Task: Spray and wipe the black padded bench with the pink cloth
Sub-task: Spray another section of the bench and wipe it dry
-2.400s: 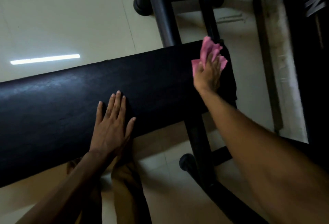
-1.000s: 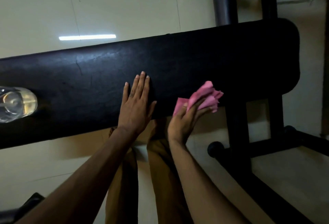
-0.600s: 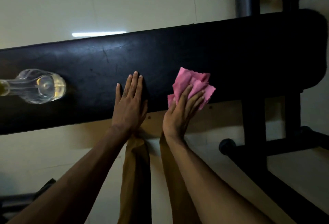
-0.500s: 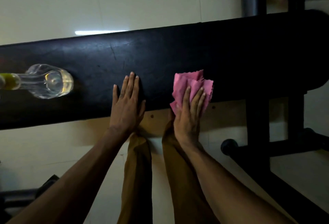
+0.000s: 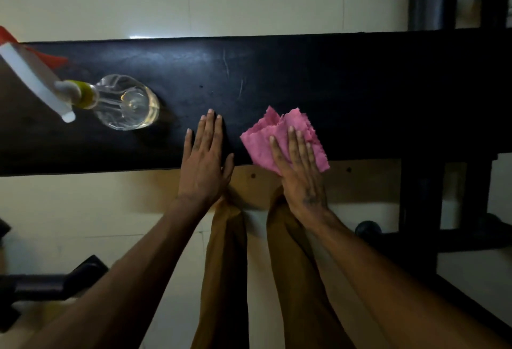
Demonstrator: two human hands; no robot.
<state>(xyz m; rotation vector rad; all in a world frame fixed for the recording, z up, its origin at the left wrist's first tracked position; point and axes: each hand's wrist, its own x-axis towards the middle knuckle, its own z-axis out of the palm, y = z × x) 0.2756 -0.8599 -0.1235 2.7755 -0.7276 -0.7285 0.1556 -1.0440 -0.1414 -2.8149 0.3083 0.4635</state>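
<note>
Pink cloth (image 5: 279, 143) lies crumpled near the front edge of the black padded bench (image 5: 346, 93), a corner hanging just past that edge; right hand (image 5: 300, 171) rests flat on it, fingers straight and spread, pressing down rather than pinching; left hand (image 5: 206, 163) flat on the bare padding just beside the cloth, palm down, fingers together, holding nothing; the two hands sit side by side, not touching. Judgement on handling: cloth looks thin, soft and light, frayed at the edges, bunches readily; best driven by a flat palm over the middle of the wad, or gathered at its folds if it must be lifted; likely to slip on the smooth cover if pressure is light. Bench cover looks smooth with a faint sheen and a few pale scuffs, padded so it should give under the palm; heavy, fixed on a dark frame (image 5: 432, 196), not to be moved. Spray bottle (image 5: 122, 102) stands on the bench to the left, well apart from both hands; clear body, yellow collar, white trigger head; light, could tip if knocked. Writing: none readable on bottle, cloth or bench.
</note>
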